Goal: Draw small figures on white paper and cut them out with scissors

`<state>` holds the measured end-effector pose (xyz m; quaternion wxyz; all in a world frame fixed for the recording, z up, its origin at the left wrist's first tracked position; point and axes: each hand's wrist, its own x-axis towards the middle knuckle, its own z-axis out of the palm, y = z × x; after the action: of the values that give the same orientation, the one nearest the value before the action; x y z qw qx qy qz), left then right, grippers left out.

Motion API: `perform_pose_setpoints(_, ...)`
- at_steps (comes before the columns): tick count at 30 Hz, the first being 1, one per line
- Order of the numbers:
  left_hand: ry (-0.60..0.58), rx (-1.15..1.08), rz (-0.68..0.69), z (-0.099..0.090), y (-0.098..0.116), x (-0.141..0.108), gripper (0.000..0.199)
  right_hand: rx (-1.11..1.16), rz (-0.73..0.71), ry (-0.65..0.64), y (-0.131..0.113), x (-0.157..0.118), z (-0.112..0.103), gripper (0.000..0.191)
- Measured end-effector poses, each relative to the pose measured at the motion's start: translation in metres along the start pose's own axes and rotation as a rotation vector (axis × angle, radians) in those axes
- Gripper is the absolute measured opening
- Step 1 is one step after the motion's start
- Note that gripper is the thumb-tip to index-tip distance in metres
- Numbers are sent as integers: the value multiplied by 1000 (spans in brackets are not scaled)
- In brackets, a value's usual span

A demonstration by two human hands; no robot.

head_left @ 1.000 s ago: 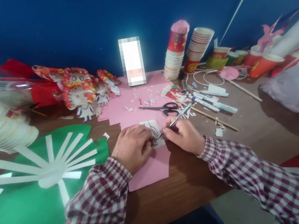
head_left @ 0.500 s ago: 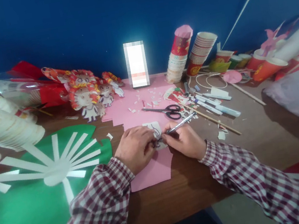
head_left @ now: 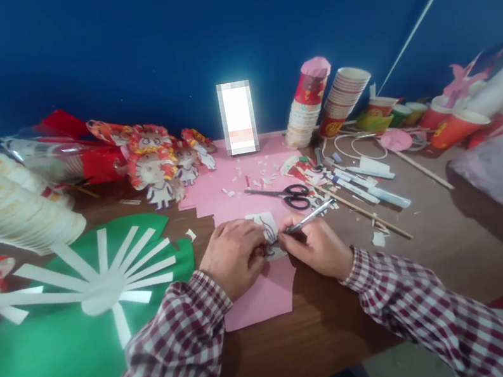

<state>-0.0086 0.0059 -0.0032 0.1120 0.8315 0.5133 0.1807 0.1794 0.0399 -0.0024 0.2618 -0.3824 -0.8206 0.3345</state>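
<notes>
A small white paper piece (head_left: 267, 225) with dark drawn lines lies on the pink paper (head_left: 260, 299). My left hand (head_left: 234, 257) rests on the left side of that piece, its fingers curled and pressed down on it. A slim silver pen (head_left: 309, 216) is gripped in my right hand (head_left: 315, 245), with the pen's tip end at the right edge of the white piece. Just beyond my hands, black-handled scissors (head_left: 281, 195) lie on the pink sheet.
Green paper with white strips (head_left: 104, 290) covers the left. Paper figures (head_left: 154, 166) and stacked cups (head_left: 10, 190) stand behind it. A bright blurred screen (head_left: 237, 117) faces me. Markers (head_left: 362, 186), a wooden stick (head_left: 364, 214), scraps and more cups (head_left: 343, 99) lie or stand right.
The whole view has shifted slightly, so everything sits a little lower and further right. My hands keep their holds on the paper piece and pen.
</notes>
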Motion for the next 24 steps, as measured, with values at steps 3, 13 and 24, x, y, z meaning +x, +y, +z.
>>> perform_pose_setpoints(3, 7, -9, -3, 0, 0, 0, 25, -19, 7, 0, 0, 0, 0, 9)
perform_pose_setpoints(13, 12, -9, -13, 1, 0, 0, 29, -23, -1, -8, 1, 0, 1, 8)
perform_pose_setpoints(24, 8, -7, -6, 1, -1, 0, 28, 7, 1, -3, 1, 0, 2, 7)
